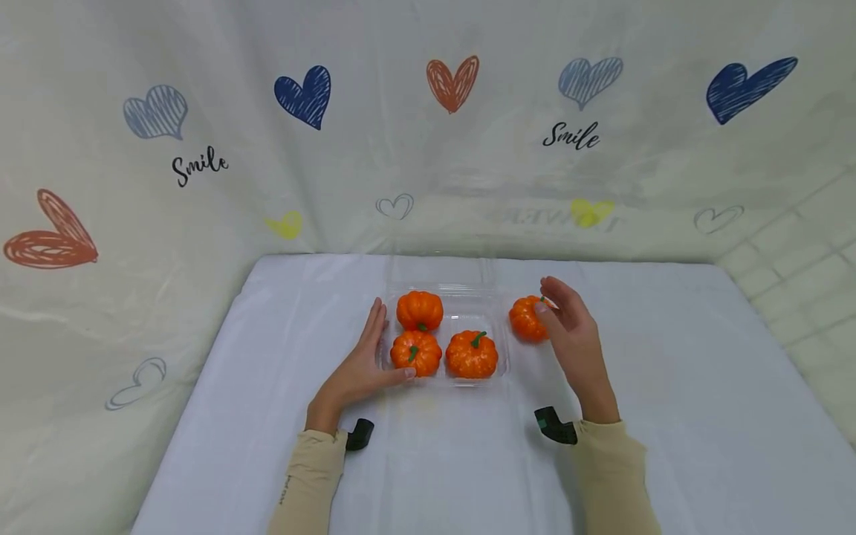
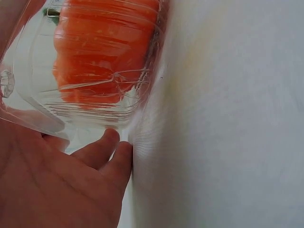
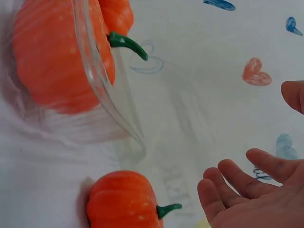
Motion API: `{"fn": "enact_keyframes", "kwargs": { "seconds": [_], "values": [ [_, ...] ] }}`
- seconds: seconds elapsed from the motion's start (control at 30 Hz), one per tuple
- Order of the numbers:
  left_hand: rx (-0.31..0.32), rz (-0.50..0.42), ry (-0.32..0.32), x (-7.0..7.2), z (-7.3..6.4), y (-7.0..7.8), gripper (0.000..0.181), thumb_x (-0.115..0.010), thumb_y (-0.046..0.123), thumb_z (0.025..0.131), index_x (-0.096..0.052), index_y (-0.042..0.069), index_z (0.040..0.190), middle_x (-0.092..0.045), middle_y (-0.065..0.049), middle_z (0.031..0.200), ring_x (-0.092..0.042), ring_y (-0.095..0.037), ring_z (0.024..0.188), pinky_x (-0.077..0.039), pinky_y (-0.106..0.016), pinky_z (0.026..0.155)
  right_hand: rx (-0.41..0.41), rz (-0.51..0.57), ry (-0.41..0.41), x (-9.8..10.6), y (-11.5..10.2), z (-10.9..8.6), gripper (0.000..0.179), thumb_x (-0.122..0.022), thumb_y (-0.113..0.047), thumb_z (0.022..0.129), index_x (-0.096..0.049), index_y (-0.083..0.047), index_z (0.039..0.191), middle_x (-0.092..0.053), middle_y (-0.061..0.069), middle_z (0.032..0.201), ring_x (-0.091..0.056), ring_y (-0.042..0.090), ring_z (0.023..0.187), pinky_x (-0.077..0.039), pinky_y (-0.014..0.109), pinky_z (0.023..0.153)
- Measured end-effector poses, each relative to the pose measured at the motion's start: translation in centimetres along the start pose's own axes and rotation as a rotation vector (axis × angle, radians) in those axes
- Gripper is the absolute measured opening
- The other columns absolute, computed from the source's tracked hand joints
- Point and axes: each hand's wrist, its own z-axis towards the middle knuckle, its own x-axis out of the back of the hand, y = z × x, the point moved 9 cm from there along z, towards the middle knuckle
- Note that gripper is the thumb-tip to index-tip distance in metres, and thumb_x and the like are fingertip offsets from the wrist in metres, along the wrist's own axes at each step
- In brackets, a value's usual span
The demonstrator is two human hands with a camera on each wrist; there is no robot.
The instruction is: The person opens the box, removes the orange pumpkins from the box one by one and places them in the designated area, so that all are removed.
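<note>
A clear plastic clamshell box lies on the table with its see-through lid raised at the back. Inside are three small orange pumpkins with green stems: one back left, one front left and one front right. My left hand rests against the box's left side with straight fingers, its thumb along the front left corner. Outside the box, to its right, sits a fourth orange pumpkin. Over that pumpkin's right side is my right hand, fingers spread loosely and apart from it in the right wrist view.
A white cloth covers the table. Behind it hangs a pale curtain printed with hearts and the word Smile. Dark wrist cameras, left and right, stick out at the cuffs of the beige sleeves.
</note>
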Motion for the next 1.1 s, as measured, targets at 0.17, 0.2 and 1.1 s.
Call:
{"fn": "enact_keyframes", "kwargs": {
  "seconds": [0.17,0.2,1.1],
  "values": [
    [-0.004,-0.009,0.000,0.0,0.1,0.0,0.132,-0.084,0.057,0.084,0.008,0.022,0.173,0.009,0.007,0.179,-0.013,-0.018,0.163,-0.018,-0.055,0.127,0.027,-0.013,-0.157,-3.3,-0.4,-0.3,0.065,-0.065,-0.022,0.109,-0.037,-0.006,0.165,-0.045,0.011,0.163,-0.041,0.034,0.150,-0.037,0.040,0.122],
    [-0.006,-0.009,-0.001,0.0,0.1,0.1,0.133,-0.084,0.057,0.084,0.008,0.022,0.173,0.010,0.007,0.179,-0.013,-0.018,0.163,-0.018,-0.054,0.127,0.031,-0.020,-0.183,-3.9,-0.4,-0.4,0.066,-0.067,-0.023,0.108,-0.037,-0.007,0.165,-0.045,0.011,0.163,-0.041,0.036,0.150,-0.036,0.046,0.123],
    [-0.046,0.004,0.008,0.3,0.5,0.2,0.131,-0.083,0.055,0.086,0.008,0.020,0.173,0.011,0.006,0.179,-0.015,-0.019,0.163,-0.018,-0.055,0.128,0.162,-0.379,-0.458,-9.6,-0.4,-1.6,0.036,-0.073,-0.011,0.101,-0.069,0.005,0.133,-0.059,0.023,0.150,-0.048,0.042,0.145,-0.043,0.060,0.115]
  ]
}}
